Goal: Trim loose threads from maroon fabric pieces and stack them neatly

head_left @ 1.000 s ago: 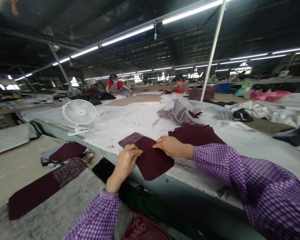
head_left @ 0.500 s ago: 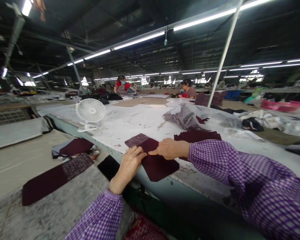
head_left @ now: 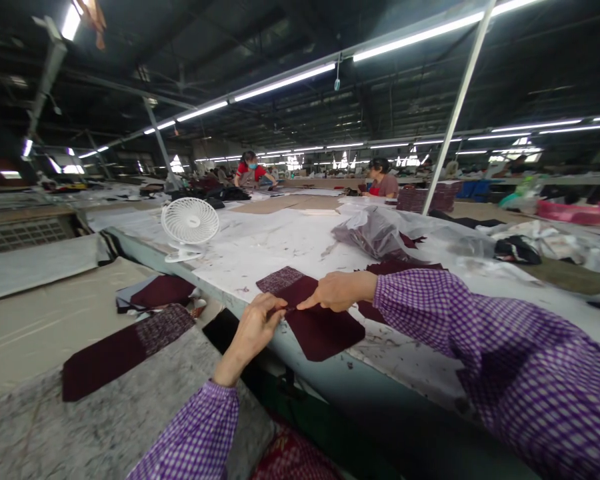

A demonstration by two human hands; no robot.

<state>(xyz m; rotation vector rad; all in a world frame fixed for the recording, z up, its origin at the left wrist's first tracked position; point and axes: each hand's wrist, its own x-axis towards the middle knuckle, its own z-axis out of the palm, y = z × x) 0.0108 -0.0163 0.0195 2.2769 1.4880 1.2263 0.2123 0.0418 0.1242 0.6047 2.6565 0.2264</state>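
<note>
A dark maroon fabric piece [head_left: 325,328] lies at the near edge of the white work table [head_left: 280,247], overlapping a speckled maroon piece [head_left: 279,278]. My left hand [head_left: 254,328] pinches the left edge of the maroon piece where the two overlap. My right hand [head_left: 336,291] rests on top of the same piece, fingers together and pointing left, almost touching my left fingertips. A stack of more maroon pieces [head_left: 399,268] sits just behind my right wrist, partly hidden by my checked sleeve.
A small white fan [head_left: 189,224] stands on the table's left end. A clear bag of fabric [head_left: 370,233] lies behind the stack. On the lower grey surface to the left lie a long joined maroon strip [head_left: 125,350] and another maroon piece [head_left: 161,291]. Two people work at far tables.
My left hand has gone from lying on the fabric to pinching its edge. My right hand has slid slightly left toward it. The camera has turned a little, shifting the scene right.
</note>
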